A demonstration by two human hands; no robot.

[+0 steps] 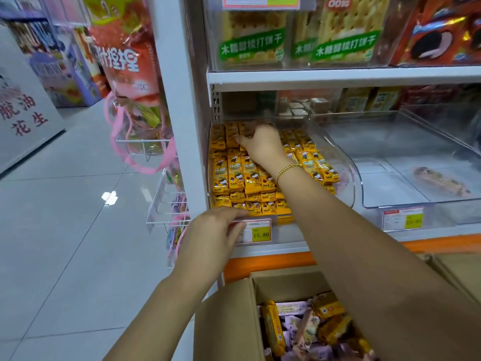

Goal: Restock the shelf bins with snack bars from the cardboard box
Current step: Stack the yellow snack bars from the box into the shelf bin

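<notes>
A clear shelf bin (347, 175) at the left end of the shelf is packed with several yellow snack bars (235, 175). My right hand (263, 145) reaches deep into this bin, palm down, and rests on the back rows; its fingertips are hidden, so whether it grips a bar is unclear. My left hand (210, 238) rests with its fingers laid over the bin's front edge, beside the price tag (257, 231). The open cardboard box (229, 316) sits below, with yellow and purple snack bars (307, 329) loose inside.
To the right stands a nearly bare clear bin (377, 204) holding one pink-wrapped bar (440, 179). Cracker packs (255, 40) fill the shelf above. Wire racks (166, 204) with hanging candy bags jut from the shelf's left end over the tiled aisle floor.
</notes>
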